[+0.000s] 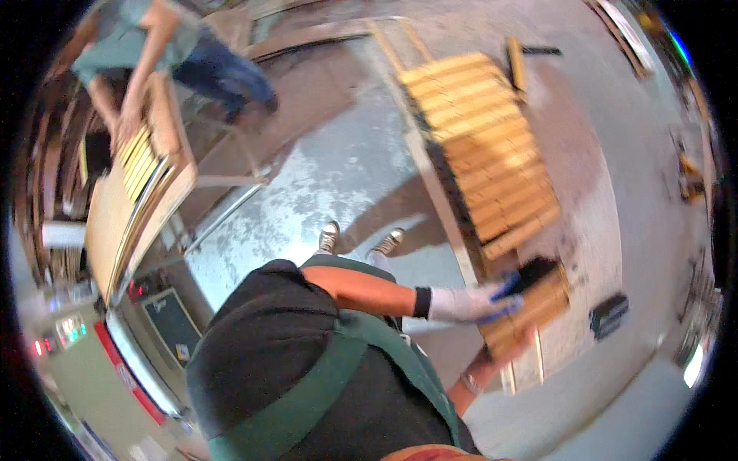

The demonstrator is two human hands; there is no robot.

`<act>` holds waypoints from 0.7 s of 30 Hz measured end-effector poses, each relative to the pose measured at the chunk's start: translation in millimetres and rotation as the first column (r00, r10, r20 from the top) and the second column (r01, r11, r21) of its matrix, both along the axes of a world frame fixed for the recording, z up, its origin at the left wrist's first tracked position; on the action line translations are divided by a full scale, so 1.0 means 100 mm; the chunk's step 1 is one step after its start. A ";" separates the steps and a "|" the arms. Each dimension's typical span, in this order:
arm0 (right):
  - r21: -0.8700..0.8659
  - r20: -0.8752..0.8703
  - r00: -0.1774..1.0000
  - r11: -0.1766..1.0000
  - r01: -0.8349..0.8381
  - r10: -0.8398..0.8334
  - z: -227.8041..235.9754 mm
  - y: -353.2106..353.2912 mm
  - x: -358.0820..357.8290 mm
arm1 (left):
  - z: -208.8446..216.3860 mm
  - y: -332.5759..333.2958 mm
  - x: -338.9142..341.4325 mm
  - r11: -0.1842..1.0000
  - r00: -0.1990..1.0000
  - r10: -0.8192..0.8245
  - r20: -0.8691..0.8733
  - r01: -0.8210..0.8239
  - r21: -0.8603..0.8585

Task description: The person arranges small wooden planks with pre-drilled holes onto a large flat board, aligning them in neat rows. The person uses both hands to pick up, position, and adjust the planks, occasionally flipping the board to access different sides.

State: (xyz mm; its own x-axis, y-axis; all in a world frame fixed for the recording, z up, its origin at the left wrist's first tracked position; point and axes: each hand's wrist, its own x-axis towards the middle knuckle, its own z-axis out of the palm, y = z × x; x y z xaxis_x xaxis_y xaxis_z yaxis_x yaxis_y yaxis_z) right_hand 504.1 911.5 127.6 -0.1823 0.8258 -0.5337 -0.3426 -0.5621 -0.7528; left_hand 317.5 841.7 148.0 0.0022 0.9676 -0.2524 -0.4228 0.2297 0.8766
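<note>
My left hand (475,303), in a white glove with blue fingers and a black cuff, reaches right to a short group of wooden slats (542,307). Its blurred thumb and fingers look spread at the slats' left end, close to a black object (536,271) whose kind I cannot make out. My bare right hand (507,352), with a band at the wrist, is at the near edge of the same slats. Motion smears its fingers, so its grip is unclear. Beyond lies a long row of yellow-brown wooden slats (492,146), side by side on a long table (438,196).
A co-worker (146,46) at the far left handles yellow slats (138,165) on a wooden-topped table (104,219). A dark block-shaped object (610,313) is right of my table. A machine with a red strip (127,369) stands at the lower left. Grey floor (300,169) lies between.
</note>
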 end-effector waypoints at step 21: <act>0.448 0.184 0.495 0.377 -0.811 0.849 0.77 -3.83 -2.49 | 0.79 -5.07 -1.09 0.535 0.446 0.826 -0.345 -0.813 0.230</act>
State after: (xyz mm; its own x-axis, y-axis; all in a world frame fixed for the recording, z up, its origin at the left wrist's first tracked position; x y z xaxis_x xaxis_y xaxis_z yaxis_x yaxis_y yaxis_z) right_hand 254.8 528.2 204.3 -0.9260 0.3541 -0.1310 0.0523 -0.2234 -0.9733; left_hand 208.6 334.5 226.8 -0.8803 0.4744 -0.0075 -0.0465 -0.0704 0.9964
